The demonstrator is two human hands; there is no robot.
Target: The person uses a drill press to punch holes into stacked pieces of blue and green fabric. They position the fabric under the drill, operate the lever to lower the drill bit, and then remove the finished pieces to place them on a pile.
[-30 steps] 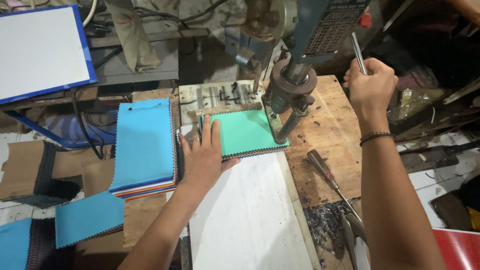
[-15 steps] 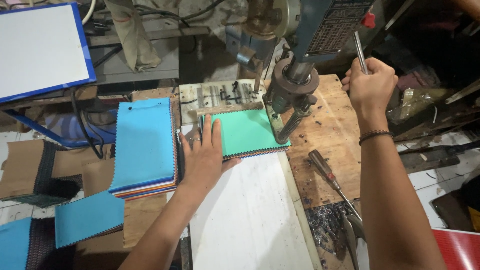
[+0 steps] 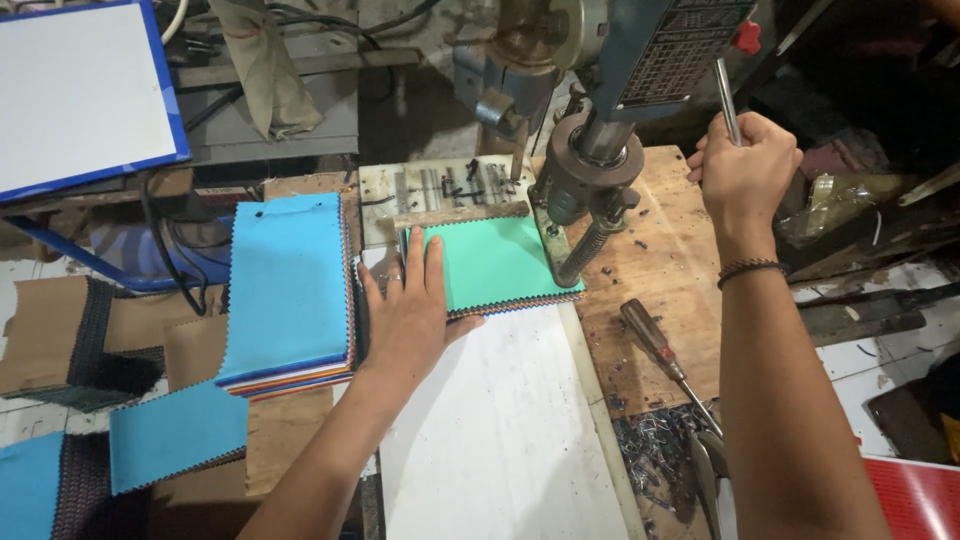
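The left hand point(image 3: 408, 312) lies flat, fingers spread and extended, pressing on the near left part of a green swatch stack point(image 3: 497, 262). This stack of pinked-edge fabric samples rests on the worktop point(image 3: 660, 262), its far edge against a metal guide plate point(image 3: 440, 187) and its right side under the head of a drill press point(image 3: 600, 150). The press column and its spring stand at the stack's right edge, touching or just beside it; the exact contact cannot be told from this view.

The right hand point(image 3: 745, 170) is closed in a fist around the metal feed lever point(image 3: 727, 98) of the press, the rod rising out of the top of the grip. A dark braided bracelet point(image 3: 750, 268) circles the right wrist.

Just left of the left hand sits a taller blue swatch stack point(image 3: 288, 285), with multicoloured layers showing at its near edge. Nearer the camera and further left, a single blue swatch point(image 3: 175, 436) lies on brown cardboard point(image 3: 50, 335). A white sheet point(image 3: 500, 430) covers the worktop in front of the green stack, under the left forearm.

On the bare wood to the right of the white sheet lies a screwdriver point(image 3: 655, 345) with a dark handle, its shaft pointing toward the near edge, where a pile of metal shavings point(image 3: 655, 450) has gathered. A blue-framed white board point(image 3: 80, 90) leans at the upper left.
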